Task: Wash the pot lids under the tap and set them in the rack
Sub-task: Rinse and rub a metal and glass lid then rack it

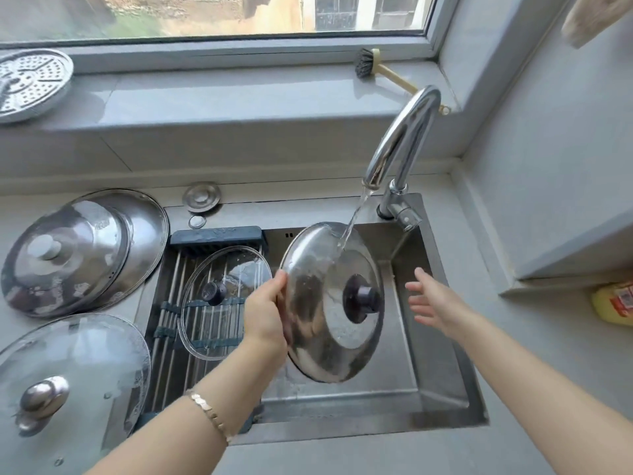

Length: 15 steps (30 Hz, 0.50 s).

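Left hand (265, 313): lid (315, 320) on edge, knob (363, 298) rightward

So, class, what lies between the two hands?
The steel lid, gripped at its rim by the left hand; the right hand hangs clear of it. Head view.

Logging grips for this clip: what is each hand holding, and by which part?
Left hand grips the steel lid by its rim; right hand holds nothing.

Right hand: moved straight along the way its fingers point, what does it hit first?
Probably the steel lid, held tilted under the tap by the left hand. The right hand is open, fingers aimed left at the lid's domed face near the black knob. Depth unclear from one view.
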### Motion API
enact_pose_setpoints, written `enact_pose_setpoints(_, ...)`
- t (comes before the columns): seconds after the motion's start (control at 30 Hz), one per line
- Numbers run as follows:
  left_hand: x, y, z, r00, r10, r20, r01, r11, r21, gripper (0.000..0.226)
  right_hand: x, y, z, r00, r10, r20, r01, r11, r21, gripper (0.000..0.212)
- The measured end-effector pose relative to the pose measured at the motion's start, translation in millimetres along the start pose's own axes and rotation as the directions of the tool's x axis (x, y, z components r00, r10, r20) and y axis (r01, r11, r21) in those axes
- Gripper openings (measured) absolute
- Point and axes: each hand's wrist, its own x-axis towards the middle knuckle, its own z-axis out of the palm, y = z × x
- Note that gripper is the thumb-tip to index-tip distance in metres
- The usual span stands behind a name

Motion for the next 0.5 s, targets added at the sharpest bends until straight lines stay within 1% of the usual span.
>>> enact_pose_setpoints(0.07,5,6,-5,0.994,-0.112,-0.014,0.108,0.977,-0.186,0.035,7,15,16,0.993,0.089,0.073,-0.099,0.984,0.151,0.06)
enact_pose_setpoints(0.13,10,8,-8,0.987,-0.162,-0.01,0.153,0.95,-0.272,0.036,11,22,31,0.984,0.114,0.135,-0.153,0.932,0.329,0.059)
enact_pose_setpoints(0.2,14,7,-12,0.982,-0.189,-0.003,0.179,0.936,-0.303,0.037,15,23,41,0.988,0.102,0.113,-0.143,0.88,0.453,0.054)
enact_pose_setpoints(0.27,19,5,-17,0.976,-0.216,0.013,0.209,0.927,-0.311,0.037,16,20,44,0.997,0.075,0.024,-0.077,0.861,0.502,0.049)
enact_pose_setpoints(0.33,25,1,-21,0.967,-0.255,0.022,0.249,0.918,-0.308,0.037,12,12,41,0.991,0.051,-0.122,0.016,0.873,0.488,0.041)
enact_pose_setpoints(0.4,32,-4,-22,0.951,-0.306,0.035,0.302,0.902,-0.31,0.037,9,0,37,0.969,-0.013,-0.246,0.12,0.897,0.426,0.035)
enact_pose_setpoints(0.43,36,-7,-21,0.939,-0.341,0.039,0.335,0.89,-0.31,0.037,8,-7,33,0.953,-0.062,-0.297,0.18,0.904,0.387,0.033)
enact_pose_setpoints(0.5,42,-12,-13,0.904,-0.425,0.051,0.422,0.864,-0.274,0.037,6,-21,25,0.898,-0.174,-0.405,0.307,0.905,0.294,0.037)
